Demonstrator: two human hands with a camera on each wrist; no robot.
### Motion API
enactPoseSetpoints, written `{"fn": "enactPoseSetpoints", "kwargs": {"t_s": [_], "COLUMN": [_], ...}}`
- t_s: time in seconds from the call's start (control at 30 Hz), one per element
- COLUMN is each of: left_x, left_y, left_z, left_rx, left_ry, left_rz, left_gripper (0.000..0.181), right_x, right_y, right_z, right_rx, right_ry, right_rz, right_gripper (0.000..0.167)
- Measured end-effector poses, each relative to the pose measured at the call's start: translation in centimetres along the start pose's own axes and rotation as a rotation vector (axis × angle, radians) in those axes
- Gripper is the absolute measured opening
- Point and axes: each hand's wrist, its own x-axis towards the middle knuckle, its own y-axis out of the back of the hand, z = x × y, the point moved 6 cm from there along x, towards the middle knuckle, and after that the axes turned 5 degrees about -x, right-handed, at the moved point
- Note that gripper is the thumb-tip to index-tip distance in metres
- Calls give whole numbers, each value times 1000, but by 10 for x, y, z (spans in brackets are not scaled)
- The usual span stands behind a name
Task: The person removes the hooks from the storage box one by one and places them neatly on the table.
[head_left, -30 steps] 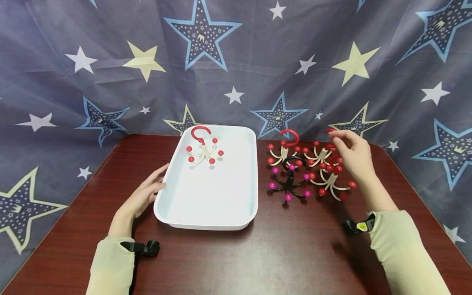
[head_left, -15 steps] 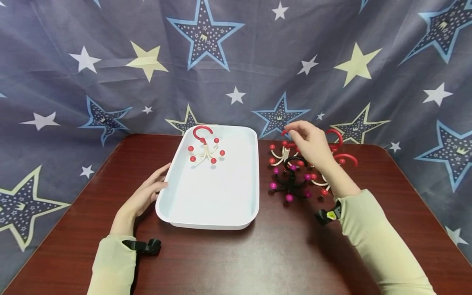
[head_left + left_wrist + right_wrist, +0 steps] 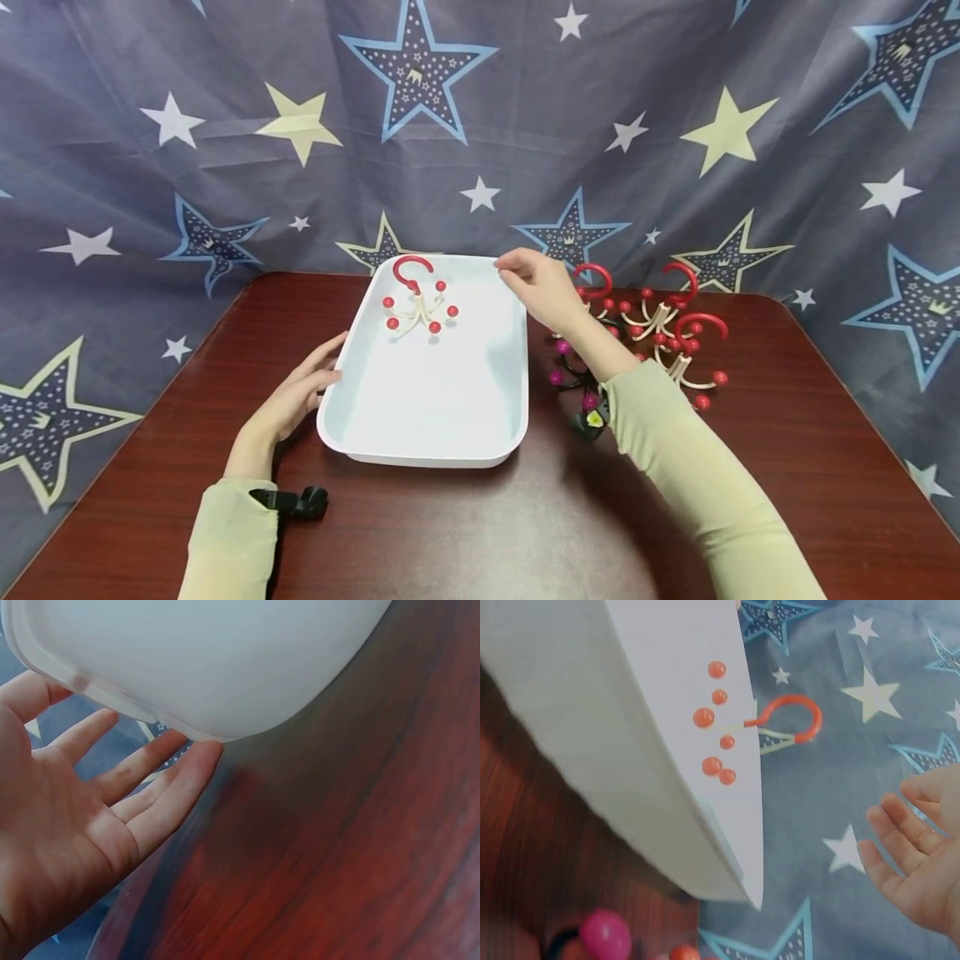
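Observation:
My left hand (image 3: 296,392) touches the left rim of a white tray (image 3: 427,457); in the left wrist view its spread fingers (image 3: 150,761) meet the tray's side. A multi-arm hanging hook (image 3: 420,310) with a red hook, cream arms and red ball tips stands in the tray's far left part. My right hand (image 3: 543,287) is over the tray's far right corner, fingers loosely bent. In the right wrist view nothing shows between those fingers (image 3: 885,877). Whether this hand touches the rim cannot be told.
Right of the tray stand 3 similar red-and-cream hooks, at the back (image 3: 595,273), far right (image 3: 662,317) and front right (image 3: 678,367). A black one with magenta balls (image 3: 591,402) is partly hidden by my right forearm. A star-patterned curtain (image 3: 480,133) hangs behind the table (image 3: 480,533).
My right hand has moved left, from the far right hooks, past the back one, to the tray's far right corner. My left hand stays at the tray's rim.

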Motion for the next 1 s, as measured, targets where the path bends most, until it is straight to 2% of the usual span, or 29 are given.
{"fn": "enactPoseSetpoints", "kwargs": {"t_s": [0.13, 0.33, 0.57, 0.87, 1.0], "left_x": [0, -2, 0, 1, 1], "left_y": [0, 2, 0, 2, 0], "left_z": [0, -1, -2, -3, -4], "left_rx": [-8, 2, -3, 3, -7], "left_ry": [-3, 10, -2, -9, -9], "left_rz": [-7, 8, -2, 2, 1], "left_gripper": [60, 60, 60, 60, 59], "right_x": [8, 22, 39, 55, 60], "right_y": [-18, -48, -69, -96, -107], "right_z": [-6, -14, -11, -10, -8], "right_rx": [-11, -84, -118, -26, 26], "right_ry": [10, 25, -44, -94, -107], "right_rz": [-23, -75, -80, -186, -169], "right_gripper": [20, 21, 27, 52, 52]}}
